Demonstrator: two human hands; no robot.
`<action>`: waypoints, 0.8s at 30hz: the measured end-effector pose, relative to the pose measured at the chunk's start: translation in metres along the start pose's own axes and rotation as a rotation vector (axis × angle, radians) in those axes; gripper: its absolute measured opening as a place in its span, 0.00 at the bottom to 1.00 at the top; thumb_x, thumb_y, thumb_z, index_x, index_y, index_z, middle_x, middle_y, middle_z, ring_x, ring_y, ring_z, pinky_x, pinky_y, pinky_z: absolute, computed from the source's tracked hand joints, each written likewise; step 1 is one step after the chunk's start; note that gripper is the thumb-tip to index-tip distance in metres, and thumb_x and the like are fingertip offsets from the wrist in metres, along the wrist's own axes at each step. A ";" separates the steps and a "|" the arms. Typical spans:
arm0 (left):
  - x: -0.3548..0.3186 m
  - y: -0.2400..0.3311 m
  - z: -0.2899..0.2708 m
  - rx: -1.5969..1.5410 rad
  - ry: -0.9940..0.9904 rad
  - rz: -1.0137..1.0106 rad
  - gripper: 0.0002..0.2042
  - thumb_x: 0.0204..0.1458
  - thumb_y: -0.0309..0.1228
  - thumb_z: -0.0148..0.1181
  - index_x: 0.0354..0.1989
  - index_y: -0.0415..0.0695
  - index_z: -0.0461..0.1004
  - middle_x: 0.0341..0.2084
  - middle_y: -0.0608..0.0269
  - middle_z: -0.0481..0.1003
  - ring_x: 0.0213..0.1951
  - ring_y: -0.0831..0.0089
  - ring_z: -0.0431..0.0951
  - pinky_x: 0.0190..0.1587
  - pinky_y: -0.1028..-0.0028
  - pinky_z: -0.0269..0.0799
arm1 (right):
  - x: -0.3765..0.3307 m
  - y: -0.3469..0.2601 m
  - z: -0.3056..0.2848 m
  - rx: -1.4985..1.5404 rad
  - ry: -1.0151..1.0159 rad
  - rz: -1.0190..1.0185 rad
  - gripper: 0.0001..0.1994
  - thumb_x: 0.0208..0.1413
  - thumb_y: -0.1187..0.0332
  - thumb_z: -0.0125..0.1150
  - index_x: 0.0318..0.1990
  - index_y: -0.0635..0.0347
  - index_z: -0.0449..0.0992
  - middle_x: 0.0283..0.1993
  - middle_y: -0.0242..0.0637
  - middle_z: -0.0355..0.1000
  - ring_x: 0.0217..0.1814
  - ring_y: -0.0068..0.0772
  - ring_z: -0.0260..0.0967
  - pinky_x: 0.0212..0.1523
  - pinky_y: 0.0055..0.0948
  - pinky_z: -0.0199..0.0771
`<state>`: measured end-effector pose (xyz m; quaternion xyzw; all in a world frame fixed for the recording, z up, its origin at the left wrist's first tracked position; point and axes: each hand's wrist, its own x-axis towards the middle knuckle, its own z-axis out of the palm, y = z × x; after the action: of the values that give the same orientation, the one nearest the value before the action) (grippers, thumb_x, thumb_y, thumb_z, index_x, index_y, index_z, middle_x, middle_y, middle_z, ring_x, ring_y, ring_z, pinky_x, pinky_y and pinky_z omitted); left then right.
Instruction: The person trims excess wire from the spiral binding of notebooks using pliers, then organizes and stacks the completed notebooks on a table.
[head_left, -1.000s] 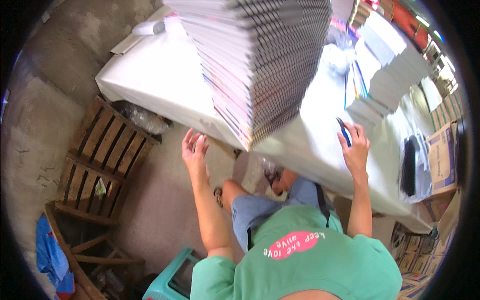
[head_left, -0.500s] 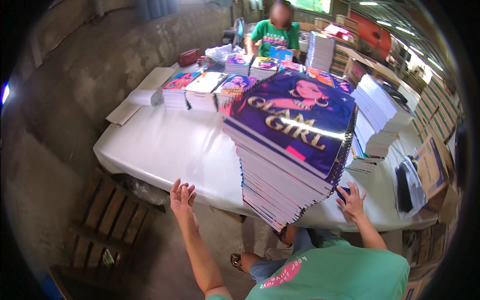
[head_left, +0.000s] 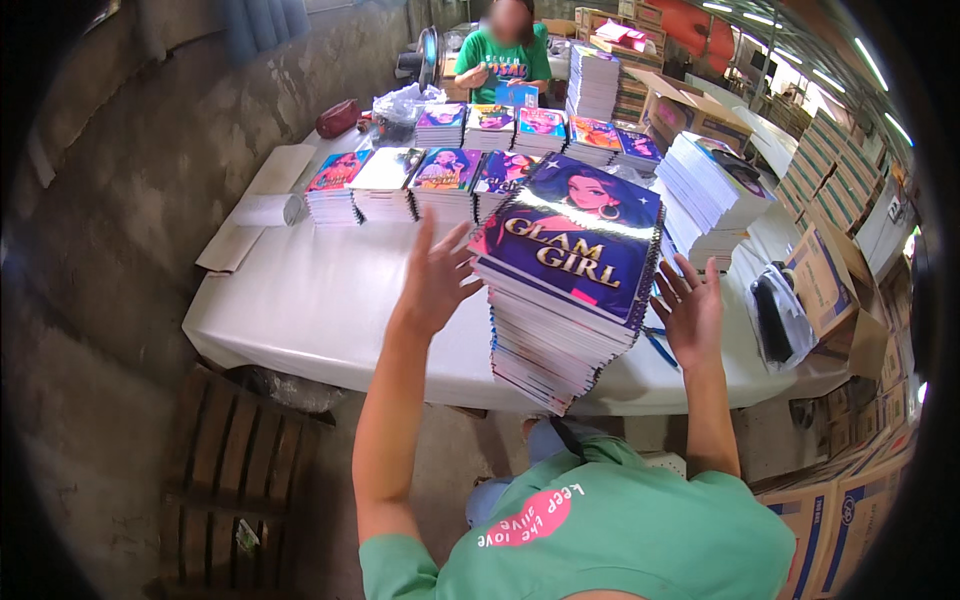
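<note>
Both hands are spreading open and empty, the left hand [head_left: 437, 283] and the right hand [head_left: 688, 308] flanking the tall stack of spiral notebooks [head_left: 570, 290] leaning at the table's [head_left: 330, 310] near edge, right hand closer.

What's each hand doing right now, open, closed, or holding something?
Left hand: open, fingers spread, empty, beside the tall stack of spiral notebooks.
Right hand: open, empty, at the stack's right edge.
</note>
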<state>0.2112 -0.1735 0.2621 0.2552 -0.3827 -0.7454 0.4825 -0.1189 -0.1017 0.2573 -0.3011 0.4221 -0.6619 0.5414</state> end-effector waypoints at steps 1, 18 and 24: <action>0.012 0.002 0.004 -0.009 -0.065 -0.031 0.46 0.50 0.68 0.35 0.66 0.40 0.47 0.60 0.50 0.61 0.61 0.61 0.60 0.62 0.57 0.50 | -0.006 -0.001 0.010 0.009 0.004 0.011 0.44 0.53 0.34 0.43 0.67 0.60 0.48 0.66 0.45 0.51 0.68 0.40 0.47 0.65 0.43 0.42; 0.054 0.002 0.047 -0.294 -0.442 -0.407 0.33 0.52 0.57 0.50 0.58 0.43 0.63 0.50 0.54 0.71 0.48 0.67 0.74 0.52 0.64 0.71 | -0.024 0.008 0.078 0.217 0.159 -0.023 0.32 0.56 0.41 0.46 0.56 0.61 0.66 0.53 0.45 0.69 0.48 0.40 0.72 0.49 0.39 0.74; 0.065 -0.006 0.035 -0.092 -0.297 -0.431 0.38 0.50 0.58 0.51 0.62 0.43 0.53 0.54 0.53 0.64 0.52 0.65 0.68 0.55 0.64 0.65 | -0.014 -0.003 0.106 0.270 0.047 0.116 0.33 0.57 0.40 0.43 0.57 0.59 0.65 0.55 0.43 0.68 0.48 0.38 0.72 0.47 0.38 0.75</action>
<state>0.1549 -0.2201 0.2765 0.1962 -0.3519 -0.8769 0.2623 -0.0259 -0.1128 0.3099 -0.1852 0.3584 -0.6870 0.6044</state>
